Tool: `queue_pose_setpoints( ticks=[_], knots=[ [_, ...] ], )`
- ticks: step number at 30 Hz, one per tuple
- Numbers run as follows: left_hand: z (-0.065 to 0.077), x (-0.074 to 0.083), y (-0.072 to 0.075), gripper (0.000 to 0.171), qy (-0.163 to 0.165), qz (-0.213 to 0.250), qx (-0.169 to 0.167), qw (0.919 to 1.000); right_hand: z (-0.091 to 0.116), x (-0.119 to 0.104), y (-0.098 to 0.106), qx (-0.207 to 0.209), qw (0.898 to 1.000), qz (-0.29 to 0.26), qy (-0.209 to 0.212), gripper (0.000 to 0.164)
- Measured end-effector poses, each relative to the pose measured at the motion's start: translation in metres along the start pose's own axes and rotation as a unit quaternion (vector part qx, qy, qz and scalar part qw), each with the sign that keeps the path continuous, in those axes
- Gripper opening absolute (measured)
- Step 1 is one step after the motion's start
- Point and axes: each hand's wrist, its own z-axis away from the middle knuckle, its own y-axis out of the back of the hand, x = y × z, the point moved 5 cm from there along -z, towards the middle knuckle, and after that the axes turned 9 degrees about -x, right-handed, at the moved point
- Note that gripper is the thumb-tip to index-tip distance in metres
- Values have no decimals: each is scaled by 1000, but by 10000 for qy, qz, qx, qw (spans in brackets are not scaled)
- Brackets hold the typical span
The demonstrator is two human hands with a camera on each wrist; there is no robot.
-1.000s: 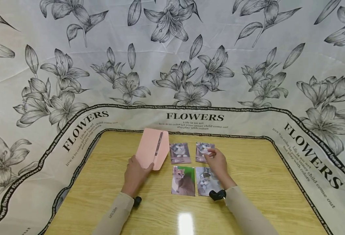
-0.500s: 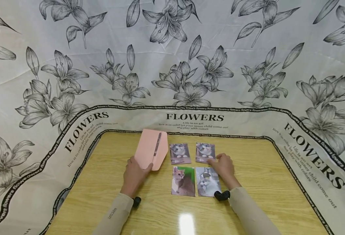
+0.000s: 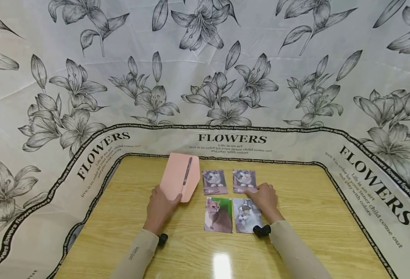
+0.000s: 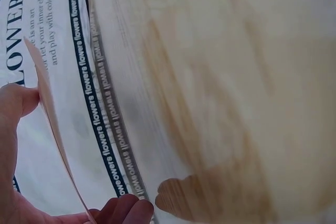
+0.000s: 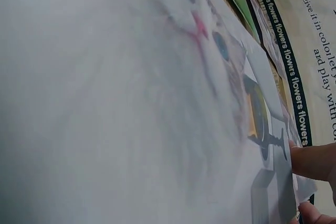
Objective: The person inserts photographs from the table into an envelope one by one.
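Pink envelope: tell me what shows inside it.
In the pink envelope, only a narrow dark strip shows beside the flap, perhaps a photo's edge. The envelope's paper covers the rest, so how many pieces are inside cannot be told.

A hand could pass over the table [image 3: 316, 205] right of the right hand [image 3: 265, 197], or nearside of the cat photos [image 3: 218, 221]. The envelope [image 3: 176, 174] in the left hand [image 3: 159, 207] blocks the left; the curtain [image 3: 205, 112] walls off the back.
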Motion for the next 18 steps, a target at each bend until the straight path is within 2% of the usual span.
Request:
queue_pose_setpoints(
  ticks=[5, 11, 18],
  knots=[
    [1, 1, -1, 96, -2, -15, -49, 10000, 1, 1, -1, -9, 9998, -213, -32, 58],
    [2, 3, -2, 97, -2, -4, -135, 9999, -1, 4, -1, 58, 9986, -512, -118, 41],
    [2, 6, -3, 98, 139, 263, -494, 9983, 2, 2, 6, 394, 9958, -810, 175, 39]
  ],
)
